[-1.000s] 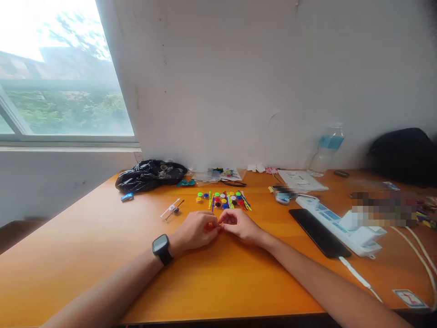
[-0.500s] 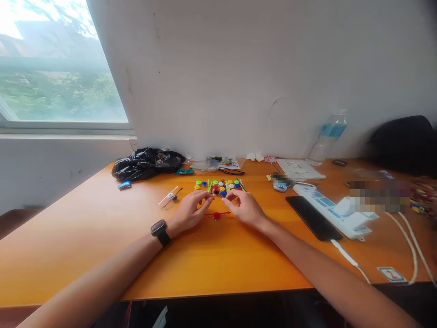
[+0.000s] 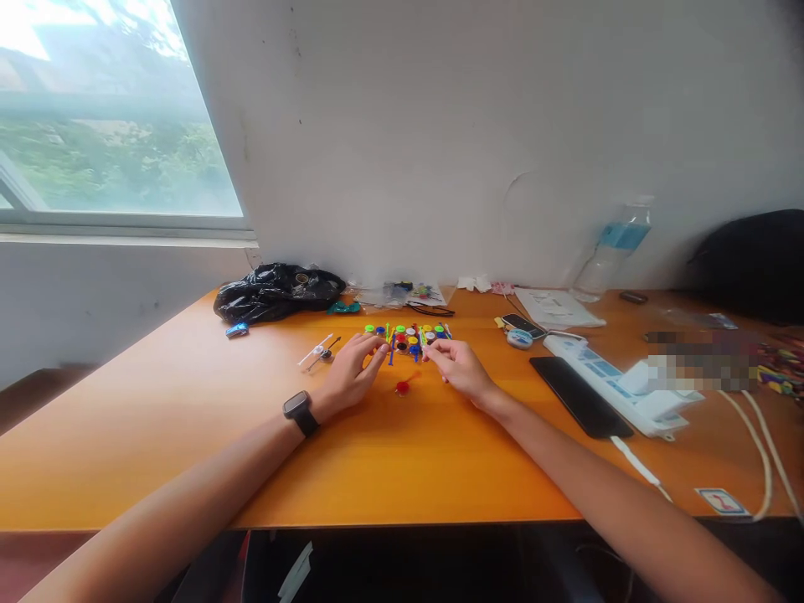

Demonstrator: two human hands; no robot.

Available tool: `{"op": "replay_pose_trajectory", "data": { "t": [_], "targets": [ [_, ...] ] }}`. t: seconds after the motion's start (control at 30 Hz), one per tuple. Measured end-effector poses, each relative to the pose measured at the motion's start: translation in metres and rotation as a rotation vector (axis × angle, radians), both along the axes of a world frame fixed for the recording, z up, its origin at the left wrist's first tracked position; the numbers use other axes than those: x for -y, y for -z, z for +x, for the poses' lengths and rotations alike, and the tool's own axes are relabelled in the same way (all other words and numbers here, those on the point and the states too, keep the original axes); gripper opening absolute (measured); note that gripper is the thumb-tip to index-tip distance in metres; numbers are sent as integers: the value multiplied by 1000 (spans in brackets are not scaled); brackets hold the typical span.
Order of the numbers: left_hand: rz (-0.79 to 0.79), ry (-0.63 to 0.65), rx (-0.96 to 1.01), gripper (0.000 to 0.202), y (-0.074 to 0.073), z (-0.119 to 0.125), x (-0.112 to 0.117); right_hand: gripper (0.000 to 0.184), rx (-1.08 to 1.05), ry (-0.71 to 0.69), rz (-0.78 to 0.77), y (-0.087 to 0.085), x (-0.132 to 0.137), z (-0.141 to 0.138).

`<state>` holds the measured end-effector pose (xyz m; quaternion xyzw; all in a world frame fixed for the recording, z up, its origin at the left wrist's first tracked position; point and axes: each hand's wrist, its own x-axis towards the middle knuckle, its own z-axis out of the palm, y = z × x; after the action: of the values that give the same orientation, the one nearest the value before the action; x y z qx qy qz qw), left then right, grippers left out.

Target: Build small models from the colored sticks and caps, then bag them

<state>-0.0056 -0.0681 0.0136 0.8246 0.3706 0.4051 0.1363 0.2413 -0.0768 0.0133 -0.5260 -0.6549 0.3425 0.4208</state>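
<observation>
A cluster of small coloured discs and thin sticks (image 3: 408, 337) lies on the orange table (image 3: 188, 419) towards the wall. My left hand (image 3: 349, 374), with a black watch (image 3: 300, 413) on its wrist, lies flat with its fingers stretched out to the cluster's left edge. At the cluster's right edge my right hand (image 3: 457, 365) has its fingers curled, thumb and forefinger pinched together; what they hold is too small to make out. A red disc on a red stick (image 3: 404, 385) lies on the table between the two hands, touched by neither.
A black plastic bag (image 3: 276, 291) sits at the back left, with small clear and metal parts (image 3: 320, 352) near it. To the right are a black phone (image 3: 578, 394), a white power strip (image 3: 606, 378), papers (image 3: 556, 308), a water bottle (image 3: 612, 251), cables (image 3: 760, 452) and a black bag (image 3: 754, 260).
Both hands left the red disc and stick on the table and reached forward to the coloured cluster. The red piece has turned a little.
</observation>
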Motion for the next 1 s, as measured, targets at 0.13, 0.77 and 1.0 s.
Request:
{"op": "replay_pose_trajectory", "data": {
  "t": [0.13, 0.77, 1.0],
  "targets": [
    [19, -4, -20, 34, 0, -1, -2, 36, 343, 22, 211, 7, 1, 0],
    [-175, -601, -636, 50, 6, -51, -40, 39, 419, 32, 251, 4, 1, 4],
    [-207, -437, -631, 26, -4, -41, -30, 38, 416, 8, 253, 4, 2, 4]
  ]
}}
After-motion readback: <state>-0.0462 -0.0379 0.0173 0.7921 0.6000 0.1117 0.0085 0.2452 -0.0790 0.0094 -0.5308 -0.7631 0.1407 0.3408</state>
